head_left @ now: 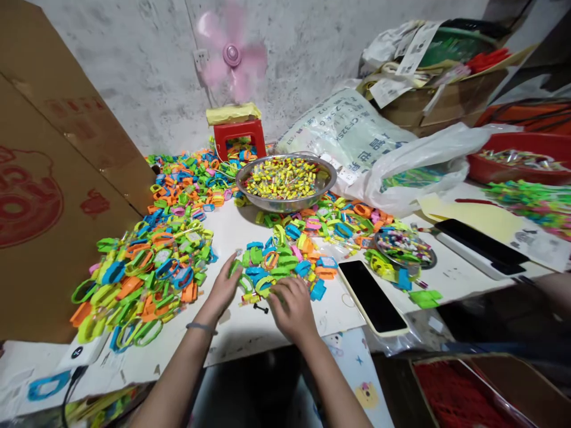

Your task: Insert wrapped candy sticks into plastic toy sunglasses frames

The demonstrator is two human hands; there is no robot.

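My left hand, with a dark band on its wrist, is closed round a green toy watch at the left edge of a small heap. To its right, my right hand bends its fingers over the front of the same heap, at a yellow-green toy watch; its fingertips are partly hidden. Blue, orange, green and pink toy watches lie loose just beyond both hands. Between the hands, on the white tabletop, is a small black dumbbell-shaped piece.
A metal bowl of small yellow-and-red pieces stands behind. A larger watch pile lies left, beside a cardboard box. A phone and a small dish are at right. A pink fan spins; another person's arm shows far right.
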